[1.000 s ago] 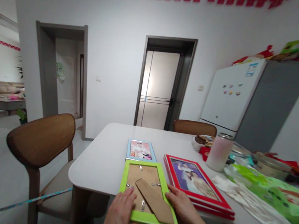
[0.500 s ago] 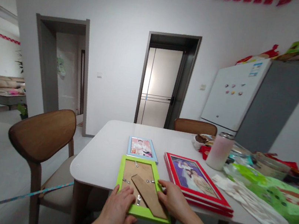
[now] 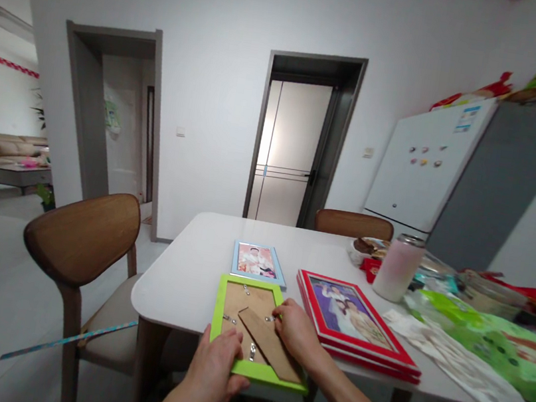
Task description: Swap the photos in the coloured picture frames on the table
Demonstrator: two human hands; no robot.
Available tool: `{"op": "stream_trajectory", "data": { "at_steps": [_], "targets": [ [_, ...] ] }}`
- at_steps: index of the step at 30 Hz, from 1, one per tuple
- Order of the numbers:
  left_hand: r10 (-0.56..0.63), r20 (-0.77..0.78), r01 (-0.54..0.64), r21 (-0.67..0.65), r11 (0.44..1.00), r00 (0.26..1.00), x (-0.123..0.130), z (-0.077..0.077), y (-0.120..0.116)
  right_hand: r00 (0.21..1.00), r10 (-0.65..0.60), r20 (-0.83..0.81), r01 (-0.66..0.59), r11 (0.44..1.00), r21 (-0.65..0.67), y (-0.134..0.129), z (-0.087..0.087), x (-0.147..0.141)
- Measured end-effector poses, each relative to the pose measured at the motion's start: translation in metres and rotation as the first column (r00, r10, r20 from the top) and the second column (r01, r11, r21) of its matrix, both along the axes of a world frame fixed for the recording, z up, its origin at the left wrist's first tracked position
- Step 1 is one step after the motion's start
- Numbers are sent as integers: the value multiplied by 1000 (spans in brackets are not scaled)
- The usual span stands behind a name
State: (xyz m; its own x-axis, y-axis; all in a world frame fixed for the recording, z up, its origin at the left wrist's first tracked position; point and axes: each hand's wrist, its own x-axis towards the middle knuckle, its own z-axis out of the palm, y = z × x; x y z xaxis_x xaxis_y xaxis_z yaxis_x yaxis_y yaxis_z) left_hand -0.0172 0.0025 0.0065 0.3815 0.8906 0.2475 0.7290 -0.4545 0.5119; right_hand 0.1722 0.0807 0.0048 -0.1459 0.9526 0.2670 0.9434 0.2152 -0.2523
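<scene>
A green picture frame (image 3: 220, 308) lies face down at the table's front edge, its brown backing and slanted stand facing up, with metal clips around the backing. My left hand (image 3: 218, 361) grips the frame's lower left corner, thumb at the bottom edge and fingers over the backing. With its fingers bent together, my right hand (image 3: 296, 329) touches the metal clip (image 3: 270, 318) on the right side. Behind the green frame is a light blue frame (image 3: 259, 261) with a photo. Stacked red frames (image 3: 356, 318) lie to the right, the top one showing a photo.
A pink and white bottle (image 3: 399, 268) stands behind the red frames. White cloth (image 3: 450, 359), a green bag (image 3: 517, 352) and bowls crowd the right side of the white table (image 3: 174, 288). One wooden chair (image 3: 85, 241) is at the left, another (image 3: 354, 224) behind the table.
My right hand has moved up and left from the green frame's right edge to the clip on the right side, and its fingers have drawn together. My left hand still holds the lower left corner.
</scene>
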Motion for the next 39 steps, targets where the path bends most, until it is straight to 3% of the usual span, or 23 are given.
{"op": "stream_trajectory", "data": {
  "at_steps": [9,14,17,20,23,32,39],
  "targets": [
    [7,-10,-7,-10,1000,1000,1,-1,-1,997,-70,40,69,997,23,4,-6,-2],
    [16,-24,-16,-10,1000,1000,0,-1,1,999,-42,-22,43,998,39,0,2,2],
    [24,-38,-25,-14,1000,999,0,-2,3,982,148,-114,-147,989,11,-15,12,6],
    [27,-31,-28,-18,999,999,0,-3,5,881,437,-180,-457,885,-88,-34,21,2],
    [19,-3,-19,-14,1000,1000,1,-4,6,811,535,-238,-570,814,-115,-44,21,-9],
    [10,37,-10,5,1000,999,0,-8,6,781,583,-223,-616,778,-126,-38,17,-19],
    [23,35,-21,-43,999,999,1,-1,3,827,514,-228,-534,845,-34,-37,13,-28]
  ]
}}
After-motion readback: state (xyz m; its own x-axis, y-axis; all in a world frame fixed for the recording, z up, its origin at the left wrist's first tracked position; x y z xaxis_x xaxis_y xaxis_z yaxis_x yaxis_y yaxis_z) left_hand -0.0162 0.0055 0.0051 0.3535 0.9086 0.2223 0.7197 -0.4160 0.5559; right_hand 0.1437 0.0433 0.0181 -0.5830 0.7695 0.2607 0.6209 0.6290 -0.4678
